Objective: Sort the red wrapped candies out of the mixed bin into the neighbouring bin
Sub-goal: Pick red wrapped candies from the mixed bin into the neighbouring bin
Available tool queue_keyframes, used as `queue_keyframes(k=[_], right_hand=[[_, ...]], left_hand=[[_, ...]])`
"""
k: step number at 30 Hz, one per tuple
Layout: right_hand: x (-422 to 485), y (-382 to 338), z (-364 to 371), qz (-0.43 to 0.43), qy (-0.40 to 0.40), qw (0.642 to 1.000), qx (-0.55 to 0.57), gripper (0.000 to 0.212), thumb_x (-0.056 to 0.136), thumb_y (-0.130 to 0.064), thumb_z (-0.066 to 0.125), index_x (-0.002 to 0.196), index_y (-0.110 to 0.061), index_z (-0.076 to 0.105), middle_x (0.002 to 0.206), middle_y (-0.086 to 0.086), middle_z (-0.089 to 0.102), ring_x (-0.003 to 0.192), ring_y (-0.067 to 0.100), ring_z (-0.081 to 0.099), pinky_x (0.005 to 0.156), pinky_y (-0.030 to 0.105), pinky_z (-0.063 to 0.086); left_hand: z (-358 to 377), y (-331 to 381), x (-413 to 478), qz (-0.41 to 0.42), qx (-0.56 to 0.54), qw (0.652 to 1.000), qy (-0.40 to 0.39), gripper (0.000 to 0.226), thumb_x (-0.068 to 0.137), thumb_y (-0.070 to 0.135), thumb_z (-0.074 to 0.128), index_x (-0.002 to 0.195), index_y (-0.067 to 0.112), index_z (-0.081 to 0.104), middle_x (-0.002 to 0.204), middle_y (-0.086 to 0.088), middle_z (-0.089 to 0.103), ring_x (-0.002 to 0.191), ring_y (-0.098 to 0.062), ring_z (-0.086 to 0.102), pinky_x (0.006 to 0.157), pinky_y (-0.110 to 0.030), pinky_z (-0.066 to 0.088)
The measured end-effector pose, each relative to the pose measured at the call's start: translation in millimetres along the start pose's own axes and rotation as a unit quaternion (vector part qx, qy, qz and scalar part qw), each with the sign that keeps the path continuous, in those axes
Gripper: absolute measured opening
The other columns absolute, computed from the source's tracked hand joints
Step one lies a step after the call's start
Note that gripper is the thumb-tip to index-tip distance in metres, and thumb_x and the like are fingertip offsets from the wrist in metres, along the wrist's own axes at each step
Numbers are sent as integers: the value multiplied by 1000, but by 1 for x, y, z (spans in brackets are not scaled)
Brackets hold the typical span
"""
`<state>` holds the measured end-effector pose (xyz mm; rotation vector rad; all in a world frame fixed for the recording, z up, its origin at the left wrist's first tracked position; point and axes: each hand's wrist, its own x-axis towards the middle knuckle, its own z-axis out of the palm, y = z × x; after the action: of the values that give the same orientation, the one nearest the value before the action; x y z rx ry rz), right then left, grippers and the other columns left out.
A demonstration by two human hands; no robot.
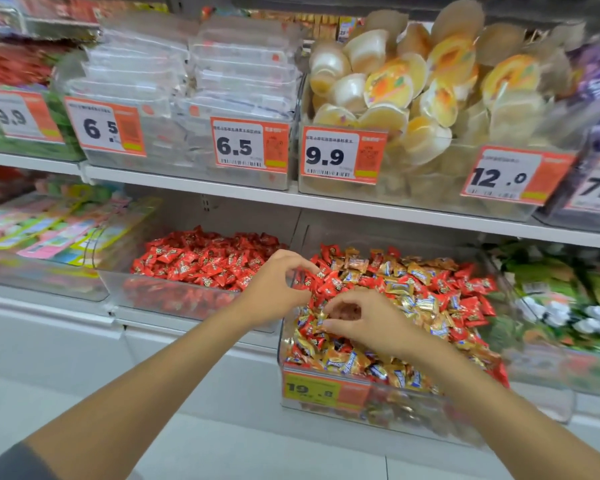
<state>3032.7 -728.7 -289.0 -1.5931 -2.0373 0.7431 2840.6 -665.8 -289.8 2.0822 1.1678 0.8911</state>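
Both hands pinch at candies in the mixed bin — left hand and right hand with narrow grips — beside the red-only bin.

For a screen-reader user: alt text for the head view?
Two bare hands, left and right, pick in a clear mixed bin of red and gold candies; the red bin sits just left. Priced snack bins fill the shelf above.

On the upper shelf, clear bins hold stacked white packets and round jelly cups, fronted by orange price tags. Pink and green packs lie lower left; green-and-white packets sit far right
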Motion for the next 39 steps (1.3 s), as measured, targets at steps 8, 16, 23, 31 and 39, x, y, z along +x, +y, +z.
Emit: queue_keyframes(k=[8, 16, 23, 31, 39], right_hand=[[28, 12, 18, -33, -62, 988, -135, 34, 85, -36, 71, 118, -28, 66, 111, -7, 56, 105, 12, 48, 95, 31, 40], [34, 21, -2, 21, 1, 999, 32, 15, 88, -35, 69, 100, -32, 62, 104, -12, 64, 100, 5, 60, 93, 32, 50], [25, 20, -24, 46, 56, 994, 83, 16, 86, -23, 72, 95, -24, 59, 98, -4, 67, 95, 15, 65, 81, 34, 51], [8, 25, -37, 37, 85, 974, -208, 44, 86, -42, 69, 126, -27, 58, 128, -7, 54, 122, 15, 45, 106, 36, 35], [10, 21, -12, 7, 24, 999, -45, 7, 91, -22, 66, 88, -20, 59, 83, -4, 60, 78, 15, 56, 71, 42, 48]], left_hand=[[2, -4, 1, -8, -30, 1000, 1, 37, 72, 5, 74, 97, 31, 70, 115, 7, 52, 107, 2, 50, 83, 3, 32], [-5, -4, 1, -17, -48, 998, -29, 32, 75, 11, 76, 101, 29, 70, 116, 12, 49, 98, 2, 49, 79, 1, 34], [-10, -5, 1, -11, -41, 998, -38, 28, 77, 18, 78, 98, 35, 69, 120, 13, 50, 104, -2, 50, 82, -7, 35], [-9, -1, -2, -15, -44, 998, -33, 27, 78, 17, 76, 95, 36, 68, 118, 20, 49, 100, -2, 53, 81, -7, 36], [-8, -2, -2, 3, -48, 998, -27, 28, 77, 12, 77, 96, 31, 70, 111, 26, 50, 95, 17, 47, 80, 3, 32]])
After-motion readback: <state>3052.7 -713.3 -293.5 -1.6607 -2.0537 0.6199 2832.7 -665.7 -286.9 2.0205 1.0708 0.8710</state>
